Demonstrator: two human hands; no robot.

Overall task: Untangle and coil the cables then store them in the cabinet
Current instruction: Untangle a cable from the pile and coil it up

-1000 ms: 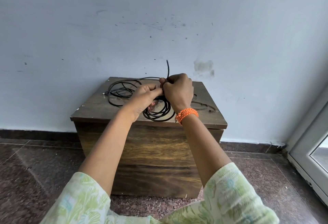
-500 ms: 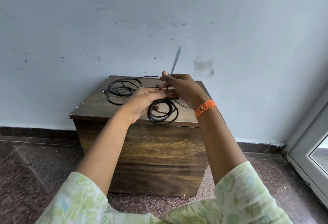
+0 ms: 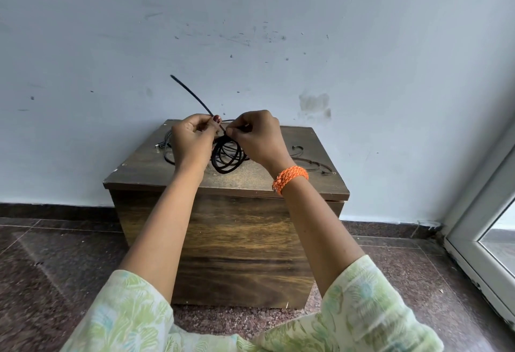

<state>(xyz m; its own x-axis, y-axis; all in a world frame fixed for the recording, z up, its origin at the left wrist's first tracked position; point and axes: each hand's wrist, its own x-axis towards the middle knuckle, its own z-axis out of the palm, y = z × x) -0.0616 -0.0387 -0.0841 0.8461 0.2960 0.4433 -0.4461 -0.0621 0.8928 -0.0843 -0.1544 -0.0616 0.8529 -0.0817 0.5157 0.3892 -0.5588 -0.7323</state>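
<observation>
Since half a second ago the black tie's free tail has swung from pointing up and to the right to slanting up and to the left, and both hands have drawn close together above the coil, the right hand turned knuckles-up where before its fingers were stretched out.

The pale wall (image 3: 278, 31) fills the upper half of the view, scuffed with small dark marks. Below it the dark speckled stone floor (image 3: 55, 268) runs to a white door frame (image 3: 479, 226) at the right edge. The wooden cabinet (image 3: 239, 245) stands against the wall, its top serving as the surface (image 3: 145, 167).

The left hand (image 3: 189, 140) and the right hand (image 3: 256, 140) are raised just over the surface, nearly touching. Their fingers are curled and pinched on the black tie (image 3: 192, 98) where it crosses the top of the coiled cable (image 3: 227, 156); the tie's tail sticks out up and to the left against the wall. The coil hangs from that pinch as a bundle of black loops between the two wrists, its lower edge at or close to the surface; I cannot tell whether it rests there.

Behind the left hand a second, looser black cable (image 3: 167, 145) lies on the surface, a plug end showing at its left. To the right of the right wrist, spare ties (image 3: 312, 162) lie on the surface. An orange braided band (image 3: 291, 177) circles the right wrist.
</observation>
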